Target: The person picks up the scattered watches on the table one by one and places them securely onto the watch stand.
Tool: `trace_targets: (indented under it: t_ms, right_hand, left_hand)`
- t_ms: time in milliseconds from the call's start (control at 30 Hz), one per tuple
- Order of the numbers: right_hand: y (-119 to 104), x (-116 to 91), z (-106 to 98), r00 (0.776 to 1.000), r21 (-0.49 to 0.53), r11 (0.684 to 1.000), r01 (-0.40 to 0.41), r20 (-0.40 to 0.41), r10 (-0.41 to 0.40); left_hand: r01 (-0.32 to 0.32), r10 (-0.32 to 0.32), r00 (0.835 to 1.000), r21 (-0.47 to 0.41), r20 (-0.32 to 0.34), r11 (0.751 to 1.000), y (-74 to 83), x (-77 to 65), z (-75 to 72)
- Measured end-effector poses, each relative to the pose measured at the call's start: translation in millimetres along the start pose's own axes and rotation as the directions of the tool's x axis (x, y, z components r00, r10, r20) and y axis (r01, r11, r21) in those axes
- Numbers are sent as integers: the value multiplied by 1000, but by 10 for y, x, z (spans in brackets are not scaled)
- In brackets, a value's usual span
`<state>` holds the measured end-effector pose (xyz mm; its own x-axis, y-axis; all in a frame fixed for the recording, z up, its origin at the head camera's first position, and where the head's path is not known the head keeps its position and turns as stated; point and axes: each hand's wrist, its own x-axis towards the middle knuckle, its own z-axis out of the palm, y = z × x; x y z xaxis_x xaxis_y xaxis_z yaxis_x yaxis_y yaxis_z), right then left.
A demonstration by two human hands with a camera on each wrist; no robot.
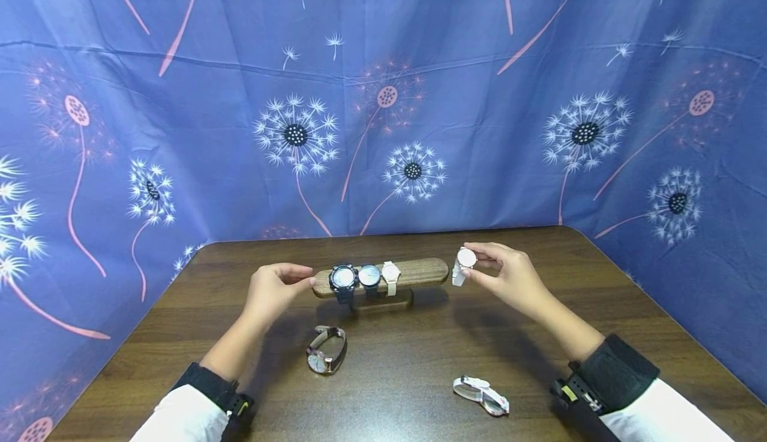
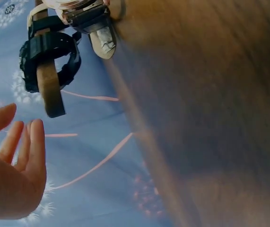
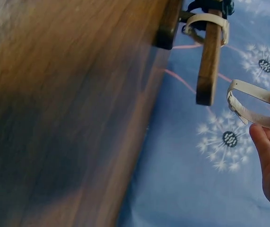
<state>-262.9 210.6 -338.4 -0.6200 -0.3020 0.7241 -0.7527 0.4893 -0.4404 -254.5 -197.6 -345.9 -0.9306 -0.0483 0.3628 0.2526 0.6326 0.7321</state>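
Wooden watch stand (image 1: 425,271), glossy wood-grained table (image 1: 395,362)

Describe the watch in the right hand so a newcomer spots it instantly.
On the brown table stands a wooden display bar; look just past its right end. There the right hand holds a white-strapped watch, the only watch being held.

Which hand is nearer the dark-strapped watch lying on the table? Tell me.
Left. The left hand is beyond and left of that watch; the right hand is farther off, to its right.
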Motion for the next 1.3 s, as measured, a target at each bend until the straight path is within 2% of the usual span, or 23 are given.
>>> trace_targets:
  t_ms: [67,133,267,367,500,600,767,967,1300]
  right_hand:
    - [51,5,3,1000,-5,1000,-23,4,23]
    - [102,11,13,999,-1,999,-38,10,38]
    - [205,13,49,998,13,999,-53,26,52]
    - [269,12,89,996,23,997,-72,44,71]
    - [307,20,143,991,4,994,-108,73,108]
    - [309,34,187,985,-11,991,-135,107,136]
    - [291,53,244,972,-38,986,-161,167,165]
    - [307,73,294,964,-44,986,-163,207,168]
    - [380,102,332,943,50,981,-189,288,167]
  left_hand:
    - [96,-95,995,-28,14,995,-16,23,11]
    - [188,-184,982,-94,47,978,-33,45,28]
    - [350,-321,935,-246,150,904,-67,64,66]
    - [406,-357,912,-318,204,857,-87,72,95]
    - [418,-348,906,-393,240,819,-103,81,143]
    - [419,-343,906,-419,248,805,-95,83,176]
    - [423,-346,904,-404,250,811,-60,92,194]
    - [410,-336,910,-399,242,820,-45,101,201]
    - [412,-333,909,-409,252,814,-94,143,211]
